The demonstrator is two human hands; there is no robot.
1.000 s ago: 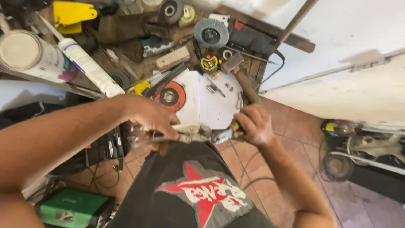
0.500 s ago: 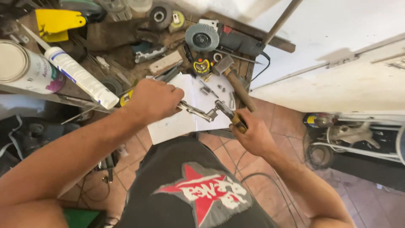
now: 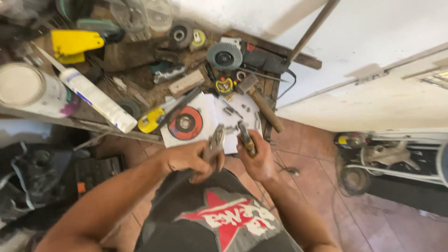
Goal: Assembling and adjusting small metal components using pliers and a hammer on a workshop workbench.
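The left hand point(image 3: 191, 161) grips grey pliers point(image 3: 215, 142) pointing up; the right hand point(image 3: 256, 158) clenches a second tool point(image 3: 246, 137), both raised near the worktop point(image 3: 140, 56).

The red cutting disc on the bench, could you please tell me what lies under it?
The red cutting disc rests on white paper. What lies beneath that paper is covered.

Dull metal pliers point(image 3: 215, 143), worn wooden bench point(image 3: 140, 56)
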